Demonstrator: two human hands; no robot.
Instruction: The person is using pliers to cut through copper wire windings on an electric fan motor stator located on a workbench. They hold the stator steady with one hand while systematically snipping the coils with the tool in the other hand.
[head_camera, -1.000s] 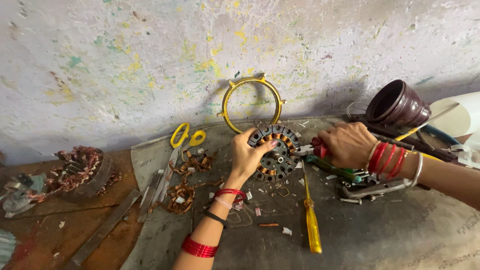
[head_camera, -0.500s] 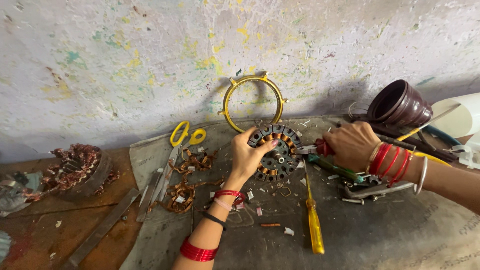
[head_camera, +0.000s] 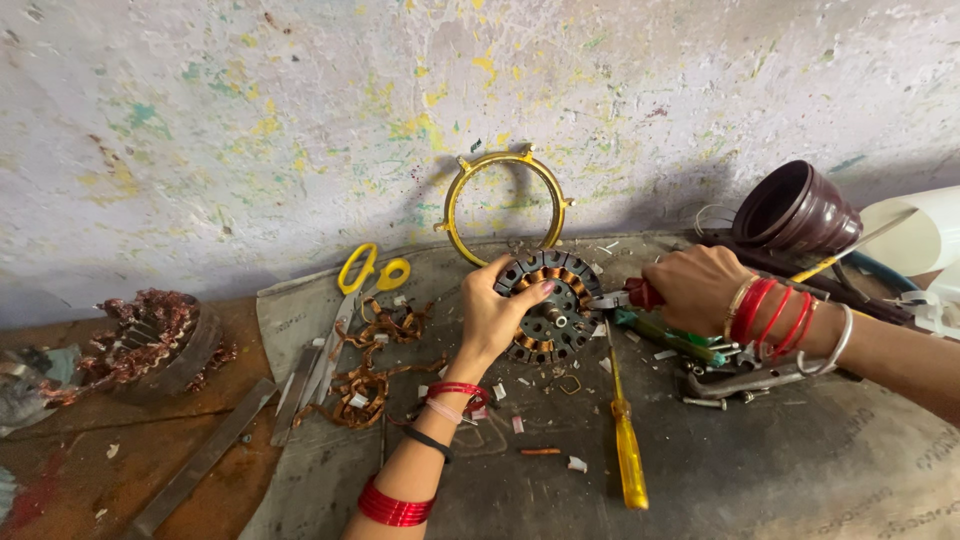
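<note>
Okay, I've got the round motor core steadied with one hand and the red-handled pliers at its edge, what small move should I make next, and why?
Probably a short, steady pull outward with the pliers. Their tip sits at the right rim of the stator core, the left hand braces it, the right hand grips the handles, and stripped copper wire lies beside it.

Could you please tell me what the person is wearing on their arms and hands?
Both forearms are bare, with no sleeves showing. The left hand has a red thread and a black band at the wrist, plus red bangles nearer the elbow. The right hand has red bangles with gold and silver ones.
</note>
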